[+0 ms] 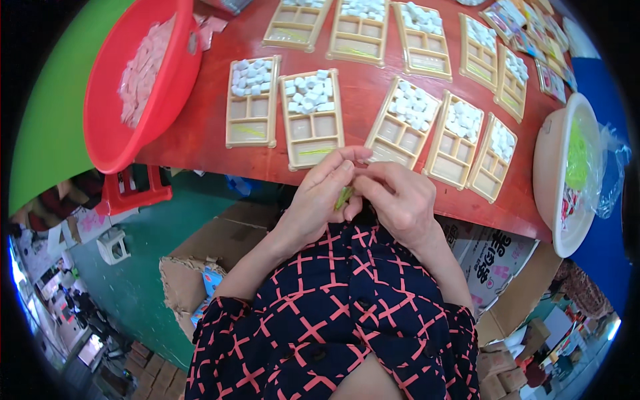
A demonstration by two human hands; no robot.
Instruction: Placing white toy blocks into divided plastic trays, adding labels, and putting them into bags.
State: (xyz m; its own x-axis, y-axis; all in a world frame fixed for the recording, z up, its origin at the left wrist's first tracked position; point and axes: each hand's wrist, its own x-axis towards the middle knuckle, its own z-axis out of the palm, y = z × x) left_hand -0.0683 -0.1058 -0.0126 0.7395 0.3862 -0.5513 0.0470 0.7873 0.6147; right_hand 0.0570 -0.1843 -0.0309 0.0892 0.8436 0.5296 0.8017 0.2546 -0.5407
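Observation:
My left hand (322, 193) and my right hand (395, 195) meet close to my chest, at the front edge of the red table (200, 130). Between their fingertips they pinch a small yellow-green item (343, 197), mostly hidden by the fingers. Just beyond the hands lie beige divided trays (312, 119), each with one compartment full of small white pieces (309, 91). Thin yellow-green strips (316, 153) lie in the front compartment of some trays.
A red basin (113, 137) with pale pink wrapped pieces sits at the left of the table. A cream basin (551, 167) holding yellow-green items and a clear bag stands at the right. Several colourful packets (527, 40) lie at the far right. Cardboard boxes (193, 267) stand on the green floor below.

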